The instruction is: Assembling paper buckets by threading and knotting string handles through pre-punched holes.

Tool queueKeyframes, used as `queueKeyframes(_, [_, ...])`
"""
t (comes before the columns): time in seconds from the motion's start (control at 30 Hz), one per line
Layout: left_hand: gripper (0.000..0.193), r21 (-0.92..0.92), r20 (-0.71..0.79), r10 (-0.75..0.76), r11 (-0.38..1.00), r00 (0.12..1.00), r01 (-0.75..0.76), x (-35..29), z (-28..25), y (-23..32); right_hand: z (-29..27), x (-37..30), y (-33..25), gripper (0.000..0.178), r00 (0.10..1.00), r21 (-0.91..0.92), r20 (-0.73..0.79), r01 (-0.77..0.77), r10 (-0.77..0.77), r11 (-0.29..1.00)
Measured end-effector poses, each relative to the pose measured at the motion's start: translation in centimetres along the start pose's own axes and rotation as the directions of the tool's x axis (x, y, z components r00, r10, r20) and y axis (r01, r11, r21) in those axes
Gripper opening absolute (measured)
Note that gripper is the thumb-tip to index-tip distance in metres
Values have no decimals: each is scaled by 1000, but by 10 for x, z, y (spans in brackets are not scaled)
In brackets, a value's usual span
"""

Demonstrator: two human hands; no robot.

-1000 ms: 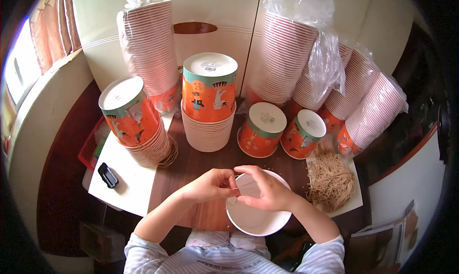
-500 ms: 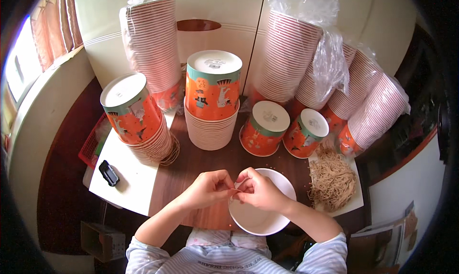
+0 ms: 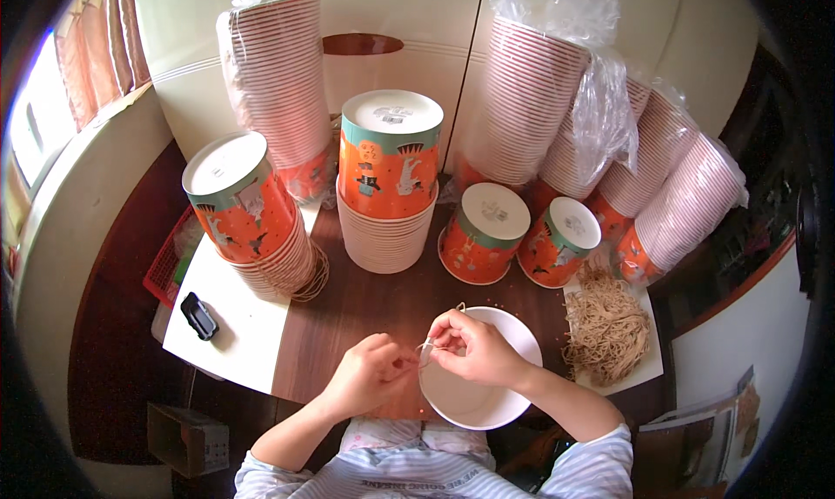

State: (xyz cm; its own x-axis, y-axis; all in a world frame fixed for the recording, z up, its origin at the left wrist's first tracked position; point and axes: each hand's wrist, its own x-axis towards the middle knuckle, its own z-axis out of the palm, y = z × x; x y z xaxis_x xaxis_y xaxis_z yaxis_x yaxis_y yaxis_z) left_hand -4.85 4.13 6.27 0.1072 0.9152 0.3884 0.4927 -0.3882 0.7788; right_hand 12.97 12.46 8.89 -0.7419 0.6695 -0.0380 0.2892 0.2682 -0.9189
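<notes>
A white paper tub [image 3: 474, 401] stands mouth up in front of me, tilted slightly toward me, its inside bare. Over its far left rim my right hand [image 3: 474, 349] pinches a thin cord [image 3: 425, 346], whose pale end pokes out to the left of the fingers. A short beige loop of it also shows above that hand. Just left of the tub, my left hand [image 3: 372, 375] has its fingers drawn together. Those fingertips are slightly smeared, so whatever lies between them cannot be made out.
Upside-down orange tubs stand beyond: a left stack [image 3: 243, 212] with cords around it, a middle stack [image 3: 389, 168], and two single ones [image 3: 483, 238], [image 3: 561, 242]. Bagged stacks [image 3: 531, 99] line the back. A heap of beige cords [image 3: 606, 329] lies right; a small black case [image 3: 199, 316], left.
My left hand has drawn away from the right one, moving left and toward me. The right hand stays over the rim, and a cord loop now shows above it.
</notes>
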Motion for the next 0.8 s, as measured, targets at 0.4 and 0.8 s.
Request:
queueKeyframes(0.4, [15, 309, 0, 159, 939, 987, -151, 4, 5, 1, -2, 1, 0, 16, 999, -10, 23, 30, -30, 999])
queueKeyframes(0.8, [15, 298, -7, 110, 949, 994, -102, 9, 11, 2, -2, 3, -1, 14, 1000, -48, 12, 23, -22, 999])
